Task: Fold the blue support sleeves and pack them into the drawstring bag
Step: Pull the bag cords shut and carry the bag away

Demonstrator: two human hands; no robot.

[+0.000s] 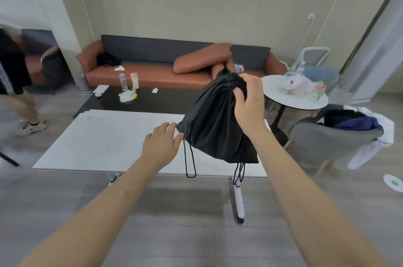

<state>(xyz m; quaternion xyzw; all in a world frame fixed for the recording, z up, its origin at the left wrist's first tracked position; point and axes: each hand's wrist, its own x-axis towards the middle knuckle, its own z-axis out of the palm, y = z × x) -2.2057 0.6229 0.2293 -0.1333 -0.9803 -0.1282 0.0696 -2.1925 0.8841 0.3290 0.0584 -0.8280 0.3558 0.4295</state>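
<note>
A black drawstring bag (214,122) hangs above the right part of the white table (104,142), its mouth gathered at the top. My right hand (248,103) grips the gathered neck and holds the bag up. My left hand (162,143) is flat with fingers spread, its fingertips touching the bag's lower left corner. Black cords (189,161) dangle from the bag's bottom corners past the table's front edge. No blue support sleeves are visible; the bag looks full.
A brown sofa (152,72) stands behind a dark low table (139,101) with bottles. A round white table (294,96) and a grey chair (335,136) piled with clothes are at right. A person walks at far left (15,83).
</note>
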